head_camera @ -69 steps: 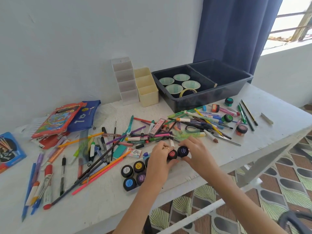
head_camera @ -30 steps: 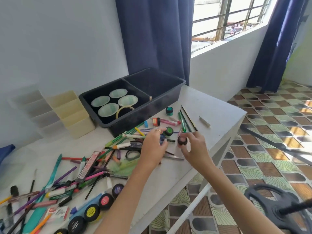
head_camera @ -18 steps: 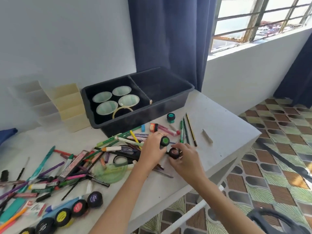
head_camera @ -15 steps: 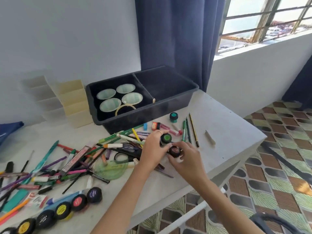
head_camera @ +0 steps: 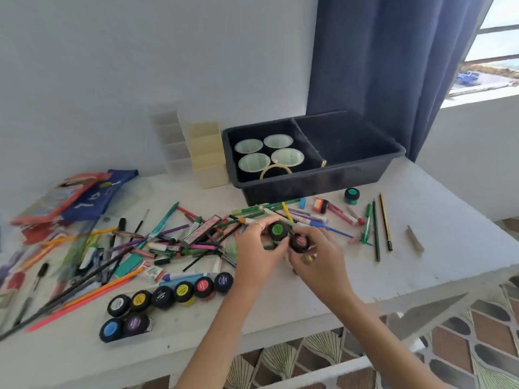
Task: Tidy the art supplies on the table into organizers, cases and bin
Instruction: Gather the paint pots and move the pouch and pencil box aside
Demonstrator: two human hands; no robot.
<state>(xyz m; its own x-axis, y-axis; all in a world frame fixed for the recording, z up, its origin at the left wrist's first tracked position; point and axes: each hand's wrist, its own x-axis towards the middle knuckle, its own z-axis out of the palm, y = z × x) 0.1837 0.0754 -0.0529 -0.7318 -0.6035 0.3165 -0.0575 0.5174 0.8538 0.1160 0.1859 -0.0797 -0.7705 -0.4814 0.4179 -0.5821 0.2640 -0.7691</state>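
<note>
My left hand (head_camera: 257,249) grips a small black paint pot with a green label (head_camera: 277,230), just above the table's middle. Touching it on the right, my right hand (head_camera: 317,255) grips a second pot with a red label (head_camera: 300,242). A group of several more paint pots (head_camera: 168,296) stands in a clear tray near the front edge. A teal-lidded pot (head_camera: 351,195) sits alone in front of the black bin (head_camera: 351,175). A heap of pens, pencils and brushes (head_camera: 157,240) covers the table left of my hands.
The bin's left half holds several pale cups (head_camera: 268,153) and a tape ring; its right half shows nothing. Stepped organizers (head_camera: 206,155) stand against the wall. A blue pouch (head_camera: 95,195) and colour-pencil boxes lie at far left. Pencils (head_camera: 384,220) lie right.
My hands picked up the green and red pots on the right side of the table and brought them together. The camera swung back to the left, bringing the pot tray into view.
</note>
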